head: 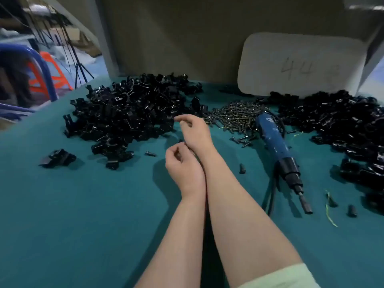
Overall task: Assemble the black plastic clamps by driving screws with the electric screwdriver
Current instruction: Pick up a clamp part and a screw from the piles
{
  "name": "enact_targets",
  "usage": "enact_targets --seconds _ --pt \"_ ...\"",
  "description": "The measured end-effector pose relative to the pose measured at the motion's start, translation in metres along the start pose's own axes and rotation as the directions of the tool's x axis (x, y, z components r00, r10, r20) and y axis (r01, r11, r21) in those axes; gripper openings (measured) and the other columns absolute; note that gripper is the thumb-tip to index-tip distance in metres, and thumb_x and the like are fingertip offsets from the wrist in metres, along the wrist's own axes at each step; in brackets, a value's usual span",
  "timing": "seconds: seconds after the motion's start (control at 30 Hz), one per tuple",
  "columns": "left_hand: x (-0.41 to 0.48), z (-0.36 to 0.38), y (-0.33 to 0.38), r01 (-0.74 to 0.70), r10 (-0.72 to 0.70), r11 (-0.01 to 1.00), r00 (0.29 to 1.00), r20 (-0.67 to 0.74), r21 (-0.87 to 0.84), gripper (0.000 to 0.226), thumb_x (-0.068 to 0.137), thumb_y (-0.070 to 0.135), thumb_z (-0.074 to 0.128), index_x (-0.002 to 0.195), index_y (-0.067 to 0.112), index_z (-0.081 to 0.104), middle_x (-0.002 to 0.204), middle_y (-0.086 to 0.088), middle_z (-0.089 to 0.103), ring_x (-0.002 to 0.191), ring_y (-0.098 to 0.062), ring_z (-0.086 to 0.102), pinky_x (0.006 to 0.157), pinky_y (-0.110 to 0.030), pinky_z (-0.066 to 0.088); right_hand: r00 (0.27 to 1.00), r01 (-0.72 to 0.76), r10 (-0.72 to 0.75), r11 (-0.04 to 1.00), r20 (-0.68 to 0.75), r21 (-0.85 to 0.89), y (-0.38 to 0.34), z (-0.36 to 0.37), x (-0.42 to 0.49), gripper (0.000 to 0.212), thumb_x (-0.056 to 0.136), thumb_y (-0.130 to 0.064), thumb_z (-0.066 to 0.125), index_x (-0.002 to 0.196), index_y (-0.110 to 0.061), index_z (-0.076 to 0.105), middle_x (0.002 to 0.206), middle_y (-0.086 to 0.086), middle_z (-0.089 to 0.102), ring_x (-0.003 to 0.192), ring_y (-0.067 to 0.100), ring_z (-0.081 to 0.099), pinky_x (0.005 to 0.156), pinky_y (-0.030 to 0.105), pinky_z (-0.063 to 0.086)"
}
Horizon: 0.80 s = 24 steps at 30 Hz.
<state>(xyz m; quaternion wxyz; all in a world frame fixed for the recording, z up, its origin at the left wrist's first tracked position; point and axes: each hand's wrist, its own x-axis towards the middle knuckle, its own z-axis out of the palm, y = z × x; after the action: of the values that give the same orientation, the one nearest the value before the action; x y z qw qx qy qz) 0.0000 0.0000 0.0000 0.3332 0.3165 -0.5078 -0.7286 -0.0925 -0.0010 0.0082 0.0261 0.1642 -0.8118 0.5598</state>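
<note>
Stretching out under both your forearms, the teal worktop (83,215) carries everything. The largest heap of black clamp parts (128,113) lies to the left of your fingers and beyond them, and its near edge meets the tips of your right hand's fingers (182,119). A second heap of black parts (340,125) sits well off to the right of your fingers, at the worktop's far right. A white board (301,63) marked "44" leans upright beyond them, behind both heaps. The blue electric screwdriver (274,140) lies flat to the right of your fingers, untouched, bit end pointing towards you. The pile of screws (234,115) rests just right of your right hand (195,129), between it and the screwdriver. That hand reaches ahead with its fingers bent; blur hides whether they grasp anything. Your left hand (184,171) sits nearer you, against the right wrist, its fingers (176,151) curled inward and pinching a small black piece (180,140) at their tips. A lone clamp (58,159) lies well left of your fingers, apart from the heap. A loose screw (150,153) lies just left of your left fingers on the cloth.
</note>
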Motion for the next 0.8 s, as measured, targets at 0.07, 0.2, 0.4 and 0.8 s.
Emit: enact_targets --seconds 0.07,0.2,0.4,0.8 --pt "0.004 0.000 0.001 -0.004 0.002 0.998 1.000 -0.025 -0.066 0.018 0.095 0.004 0.044 0.082 0.013 0.053 0.070 -0.001 0.055 0.068 -0.017 0.050 0.070 -0.029 0.043 0.997 0.017 -0.011 0.997 0.074 -0.075 -0.001 0.007 0.006 0.028 0.098 -0.013 0.043 0.113 -0.019 0.066 0.054 -0.010 0.048 0.032 0.004 0.035 0.037 0.012 0.026" --pt "0.006 -0.002 0.001 -0.016 0.011 0.997 0.998 -0.065 -0.071 0.022 0.096 0.004 0.041 0.085 0.022 0.047 0.086 -0.013 0.057 0.078 -0.023 0.051 0.078 -0.043 0.046 0.973 0.095 -0.048 0.975 0.225 -0.203 0.001 0.016 0.015 0.033 0.100 -0.017 0.042 0.129 -0.021 0.057 0.112 -0.004 0.063 0.081 -0.004 0.052 0.089 0.026 0.042" --pt "0.006 -0.002 0.002 -0.019 0.017 0.999 0.998 -0.058 -0.034 0.017 0.096 0.004 0.041 0.091 0.019 0.047 0.098 -0.017 0.058 0.086 -0.026 0.054 0.085 -0.049 0.048 0.961 0.098 -0.013 0.950 0.275 -0.298 0.004 0.020 0.022 0.037 0.101 -0.017 0.041 0.136 -0.021 0.051 0.116 0.000 0.064 0.119 0.022 0.046 0.116 0.035 0.016" --pt "-0.001 -0.001 0.002 -0.062 0.062 0.998 0.998 -0.007 0.019 0.012 0.096 0.004 0.043 0.097 0.015 0.048 0.094 -0.009 0.060 0.088 -0.027 0.059 0.082 -0.041 0.048 0.987 0.054 -0.024 0.980 0.160 -0.191 0.002 0.011 0.011 0.039 0.100 -0.017 0.046 0.138 -0.010 0.048 0.145 0.009 0.037 0.134 0.022 0.036 0.110 0.026 0.027"
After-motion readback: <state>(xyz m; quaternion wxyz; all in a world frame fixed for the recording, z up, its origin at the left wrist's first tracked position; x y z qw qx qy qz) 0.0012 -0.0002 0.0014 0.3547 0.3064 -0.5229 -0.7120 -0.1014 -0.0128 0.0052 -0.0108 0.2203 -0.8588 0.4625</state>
